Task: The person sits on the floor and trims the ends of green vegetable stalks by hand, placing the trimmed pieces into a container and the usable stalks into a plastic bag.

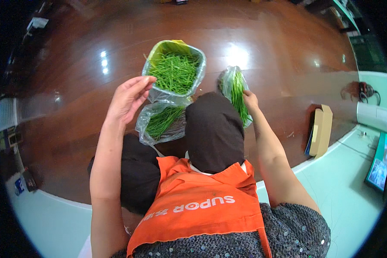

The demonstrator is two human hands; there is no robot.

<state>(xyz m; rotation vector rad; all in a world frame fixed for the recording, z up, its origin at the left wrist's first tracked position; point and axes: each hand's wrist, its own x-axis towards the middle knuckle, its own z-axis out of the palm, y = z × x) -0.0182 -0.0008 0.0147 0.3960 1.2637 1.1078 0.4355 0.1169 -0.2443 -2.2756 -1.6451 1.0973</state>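
Observation:
My left hand (129, 98) is raised at the near left corner of a bin (202, 69) lined with plastic. Its thumb and forefinger are pinched together, and nothing shows between them. Cut green stalks (175, 72), apparently chives, fill the bin. Just below it, a clear plastic bag (142, 124) holds longer green stalks (164, 122), partly hidden by my knee. On the right, my right hand (251, 100) grips the edge of a bunch of long green stalks (238, 93), which lies in another clear plastic bag (226, 82).
The bin and bags rest on a glossy brown wooden floor (287, 58). My dark-trousered knees (216, 129) and orange apron (206, 196) are close behind. An open cardboard box (321, 132) stands right, near the pale green wall (345, 174). A lit screen (378, 171) is at far right.

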